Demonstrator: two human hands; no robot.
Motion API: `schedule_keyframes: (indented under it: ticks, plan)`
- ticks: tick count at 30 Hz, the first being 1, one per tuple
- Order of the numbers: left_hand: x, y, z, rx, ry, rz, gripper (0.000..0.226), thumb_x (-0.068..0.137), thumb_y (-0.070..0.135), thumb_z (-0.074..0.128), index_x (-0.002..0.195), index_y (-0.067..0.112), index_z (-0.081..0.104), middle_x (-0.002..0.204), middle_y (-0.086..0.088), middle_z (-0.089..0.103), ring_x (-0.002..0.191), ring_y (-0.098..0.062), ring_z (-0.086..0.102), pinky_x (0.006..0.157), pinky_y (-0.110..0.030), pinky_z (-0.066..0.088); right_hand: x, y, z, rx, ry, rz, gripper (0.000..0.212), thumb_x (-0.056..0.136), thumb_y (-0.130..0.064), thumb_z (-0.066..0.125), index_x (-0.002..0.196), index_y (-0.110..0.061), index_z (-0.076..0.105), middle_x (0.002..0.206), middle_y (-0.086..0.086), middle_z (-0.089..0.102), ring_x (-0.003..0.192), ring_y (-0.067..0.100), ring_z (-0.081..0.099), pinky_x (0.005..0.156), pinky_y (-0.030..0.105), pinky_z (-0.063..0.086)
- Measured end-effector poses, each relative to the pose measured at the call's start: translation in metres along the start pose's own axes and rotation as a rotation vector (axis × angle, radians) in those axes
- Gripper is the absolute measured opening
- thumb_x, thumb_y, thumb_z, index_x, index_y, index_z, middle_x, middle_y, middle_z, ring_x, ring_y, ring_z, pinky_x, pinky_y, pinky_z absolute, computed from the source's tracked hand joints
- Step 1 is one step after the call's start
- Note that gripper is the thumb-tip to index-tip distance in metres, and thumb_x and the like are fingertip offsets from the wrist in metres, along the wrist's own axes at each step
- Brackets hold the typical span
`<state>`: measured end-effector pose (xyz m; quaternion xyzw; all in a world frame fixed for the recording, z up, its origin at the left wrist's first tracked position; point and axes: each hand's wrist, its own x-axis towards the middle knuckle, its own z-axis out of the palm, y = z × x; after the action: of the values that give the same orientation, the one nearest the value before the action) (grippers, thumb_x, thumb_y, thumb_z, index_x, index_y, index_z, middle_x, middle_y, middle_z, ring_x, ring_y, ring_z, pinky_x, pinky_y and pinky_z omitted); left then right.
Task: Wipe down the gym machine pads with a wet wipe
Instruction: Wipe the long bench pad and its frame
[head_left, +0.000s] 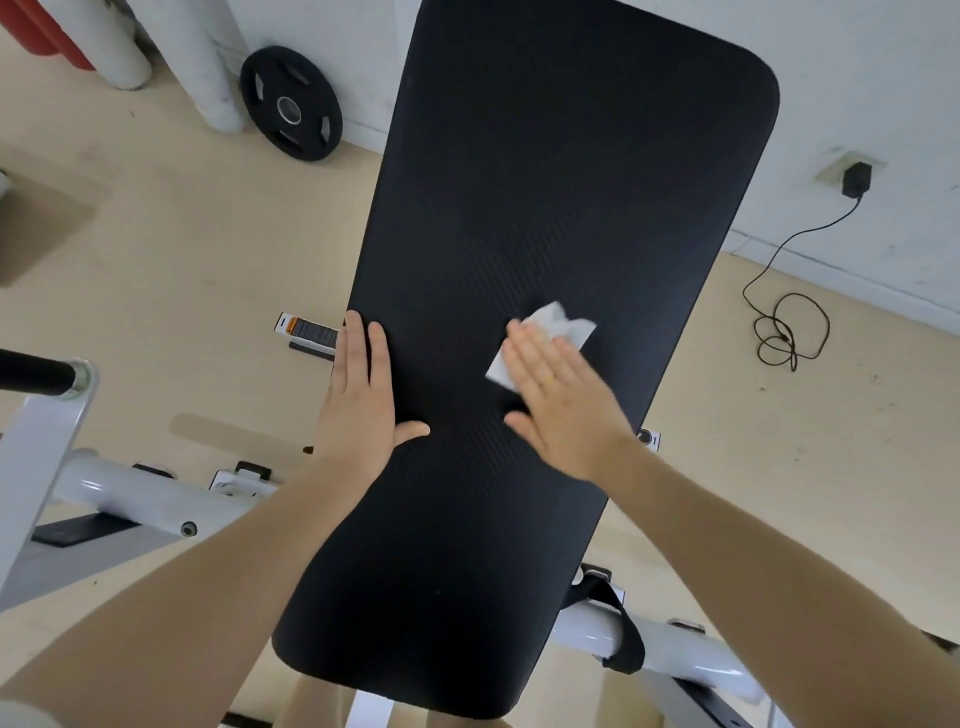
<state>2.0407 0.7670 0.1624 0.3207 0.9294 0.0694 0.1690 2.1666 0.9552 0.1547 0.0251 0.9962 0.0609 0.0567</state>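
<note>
A long black bench pad (545, 171) runs up the middle of the head view, its ribbed surface facing me. A crumpled white wet wipe (563, 325) lies on the pad a little right of centre. My right hand (561, 395) lies flat on the wipe with straight fingers, pressing it against the pad. At the pad's left edge my left hand (361, 395) rests flat, fingers straight and the thumb spread onto the surface.
White steel frame tubes (130, 493) of the machine run below the pad on both sides. A black weight plate (291, 103) leans on the wall at the back left. A black charger and coiled cable (784, 327) lie on the beige floor at right.
</note>
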Motion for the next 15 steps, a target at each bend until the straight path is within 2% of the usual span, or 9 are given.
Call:
schedule_keyframes:
  ticks: [6, 8, 11, 15]
  plan:
    - [0.0, -0.005, 0.003, -0.017, 0.026, 0.042, 0.117, 0.07, 0.051, 0.069, 0.146, 0.0, -0.004, 0.154, -0.021, -0.011, 0.143, -0.033, -0.007, 0.116, -0.037, 0.01, -0.034, -0.06, 0.029, -0.007, -0.105, -0.261, 0.072, 0.09, -0.048, 0.025, 0.145, -0.003, 0.016, 0.153, 0.007, 0.011, 0.142, 0.022, 0.021, 0.116, 0.036, 0.001]
    - [0.0, -0.006, 0.004, -0.032, 0.024, 0.049, 0.117, 0.069, 0.049, 0.07, 0.146, 0.0, -0.004, 0.154, -0.021, -0.01, 0.144, -0.033, -0.007, 0.116, -0.038, 0.01, -0.031, -0.057, 0.029, -0.043, -0.1, -0.293, 0.073, 0.09, -0.05, 0.03, 0.145, -0.004, 0.018, 0.154, 0.006, 0.018, 0.141, 0.02, 0.025, 0.116, 0.036, 0.004]
    - [0.0, -0.007, 0.004, -0.037, 0.046, 0.061, 0.118, 0.067, 0.048, 0.073, 0.145, -0.002, 0.0, 0.154, -0.023, -0.006, 0.143, -0.035, -0.004, 0.116, -0.04, 0.011, -0.007, -0.034, 0.012, -0.092, -0.037, -0.096, 0.076, 0.087, -0.052, 0.035, 0.143, -0.002, 0.023, 0.15, 0.01, 0.033, 0.138, 0.024, 0.031, 0.113, 0.038, 0.013]
    - [0.002, -0.01, 0.008, -0.043, 0.055, 0.09, 0.117, 0.069, 0.05, 0.07, 0.145, -0.002, -0.003, 0.154, -0.023, -0.007, 0.143, -0.035, -0.005, 0.115, -0.037, 0.007, 0.037, 0.004, -0.018, -0.024, 0.078, 0.208, 0.074, 0.091, -0.051, 0.026, 0.145, 0.0, 0.021, 0.153, 0.015, 0.024, 0.141, 0.027, 0.024, 0.115, 0.037, 0.013]
